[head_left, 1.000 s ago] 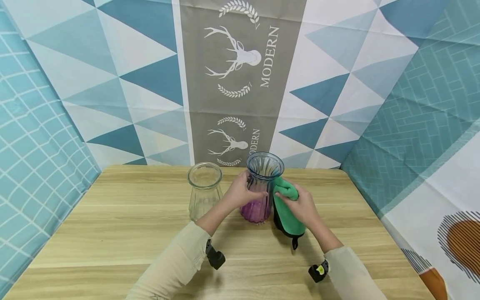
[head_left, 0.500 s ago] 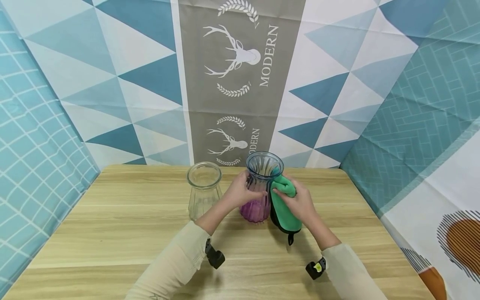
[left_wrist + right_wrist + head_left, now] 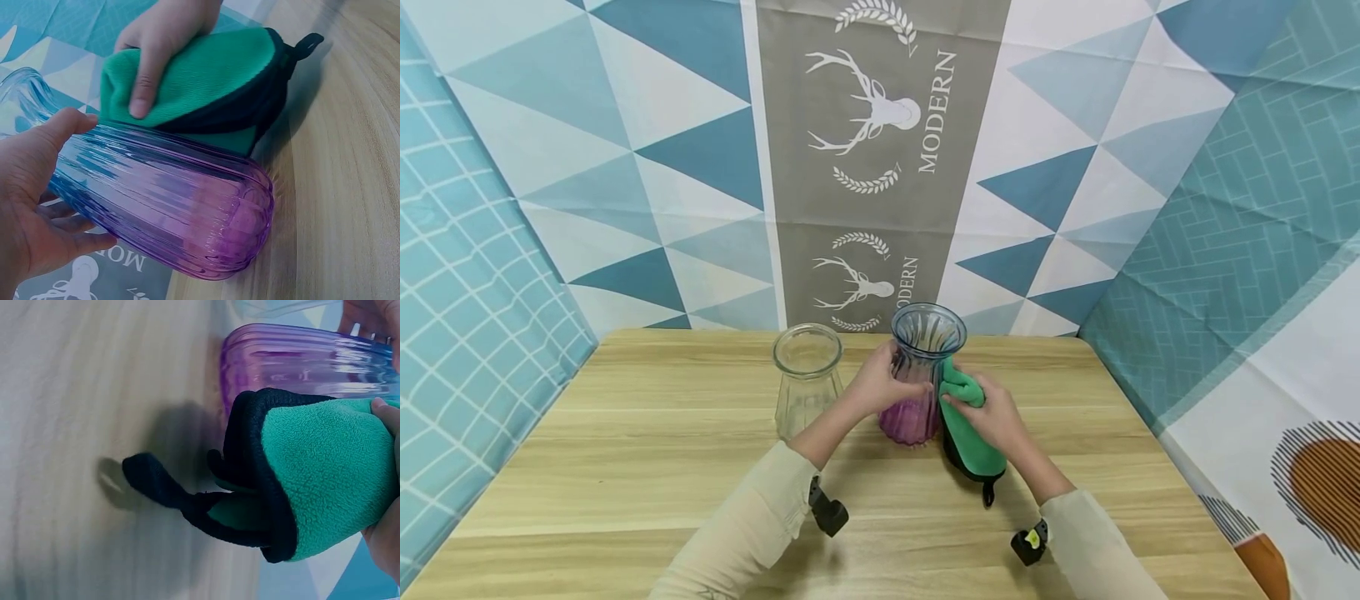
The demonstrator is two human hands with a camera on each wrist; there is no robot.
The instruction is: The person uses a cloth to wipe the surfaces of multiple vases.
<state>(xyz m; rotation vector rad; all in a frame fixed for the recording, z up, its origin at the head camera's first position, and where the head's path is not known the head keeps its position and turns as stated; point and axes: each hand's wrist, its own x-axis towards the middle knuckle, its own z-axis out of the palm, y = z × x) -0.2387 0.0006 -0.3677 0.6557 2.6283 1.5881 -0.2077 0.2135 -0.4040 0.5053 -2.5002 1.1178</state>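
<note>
A ribbed glass vase [image 3: 912, 421], blue at the flared rim and purple at the base, stands upright on the table. My left hand [image 3: 882, 385] grips it round the middle, thumb in front. In the left wrist view the thumb and fingers lie on opposite sides of the vase [image 3: 181, 194]. My right hand [image 3: 998, 417] pinches a folded green cleaning cloth [image 3: 973, 442] with black edging and a hanging loop. The cloth [image 3: 331, 475] lies against the vase's right side. Part of the right fingers is hidden behind the cloth.
A clear glass vase [image 3: 805, 392] stands just left of the coloured one, partly behind my left forearm. The wooden table [image 3: 625, 467] ends at a patterned fabric backdrop [image 3: 700, 167] close behind both vases.
My right hand and the cloth have shifted slightly left, with small up and down movement along the vase's side. My left hand and both vases stay in place.
</note>
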